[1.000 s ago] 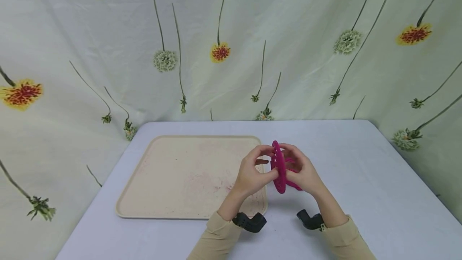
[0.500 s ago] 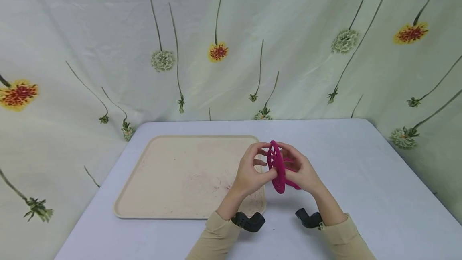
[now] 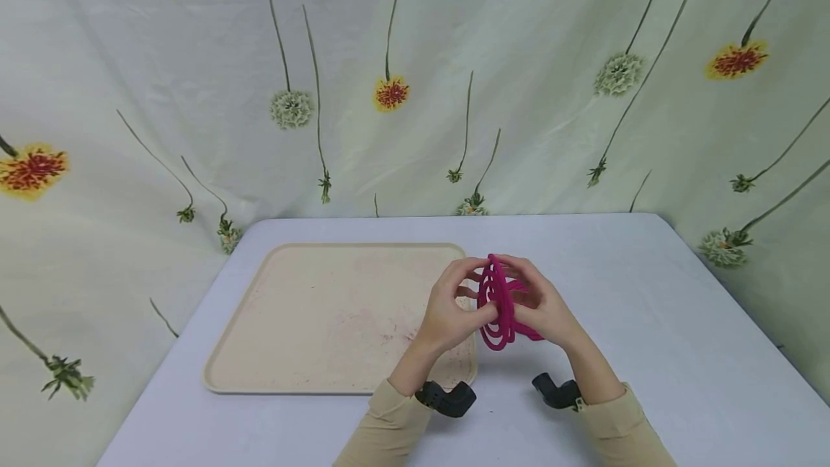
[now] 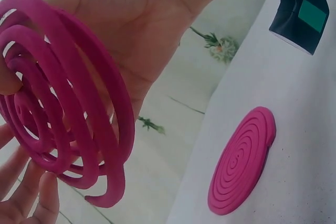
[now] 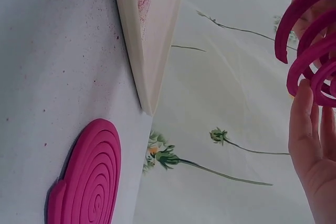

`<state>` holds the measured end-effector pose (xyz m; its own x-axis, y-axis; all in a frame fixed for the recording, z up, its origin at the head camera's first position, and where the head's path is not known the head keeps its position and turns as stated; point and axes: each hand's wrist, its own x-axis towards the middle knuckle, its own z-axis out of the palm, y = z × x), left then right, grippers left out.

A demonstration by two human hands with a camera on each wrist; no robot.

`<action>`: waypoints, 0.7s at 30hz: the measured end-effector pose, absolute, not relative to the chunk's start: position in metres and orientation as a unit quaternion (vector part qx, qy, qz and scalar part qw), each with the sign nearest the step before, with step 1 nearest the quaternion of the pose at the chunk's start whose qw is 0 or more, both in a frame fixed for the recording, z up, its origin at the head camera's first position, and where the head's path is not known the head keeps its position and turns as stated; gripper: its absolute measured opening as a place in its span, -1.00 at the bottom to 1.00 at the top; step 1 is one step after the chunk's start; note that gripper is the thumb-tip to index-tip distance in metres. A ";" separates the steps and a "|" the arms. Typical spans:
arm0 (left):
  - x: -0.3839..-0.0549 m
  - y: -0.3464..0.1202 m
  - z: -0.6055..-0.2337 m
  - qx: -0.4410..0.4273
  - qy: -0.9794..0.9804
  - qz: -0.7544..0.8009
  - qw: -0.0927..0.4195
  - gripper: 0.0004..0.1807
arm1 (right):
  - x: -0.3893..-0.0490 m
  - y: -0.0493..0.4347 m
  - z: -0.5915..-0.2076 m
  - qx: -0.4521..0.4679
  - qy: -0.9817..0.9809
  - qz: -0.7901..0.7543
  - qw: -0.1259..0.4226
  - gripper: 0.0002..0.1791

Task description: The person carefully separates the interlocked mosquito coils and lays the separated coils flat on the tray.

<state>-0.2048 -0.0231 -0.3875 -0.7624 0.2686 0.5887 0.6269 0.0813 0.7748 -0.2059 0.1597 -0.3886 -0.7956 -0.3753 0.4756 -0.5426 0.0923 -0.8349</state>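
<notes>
A pink mosquito coil (image 3: 491,337) stands on edge above the table, held between both hands. Its rings are spread apart, with gaps between the turns; in the left wrist view the coil (image 4: 110,129) fans out and a loose hooked end hangs low. My left hand (image 3: 447,308) pinches it from the left, thumb low and fingertips at the top rim. From the right my right hand (image 3: 545,312) grips it the same way. Another pink coil (image 3: 530,332), its turns packed tight, lies flat on the table behind the right hand; the left wrist view shows this flat coil (image 4: 241,161) whole.
A beige tray (image 3: 298,323) with pink crumbs on it lies left of the hands, its right edge beneath the left wrist. The table (image 3: 648,323) has a white cover with a few specks. A flower-printed cloth (image 3: 538,56) hangs behind.
The held coil's rings have come further apart and gaps now show between them. Both hands stay in nearly the same place, still holding it.
</notes>
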 end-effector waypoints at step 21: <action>-0.201 -0.031 -0.379 -0.250 -0.772 -0.565 0.149 -0.43 | -0.206 0.164 -0.386 0.302 -0.751 0.582 0.083 -0.20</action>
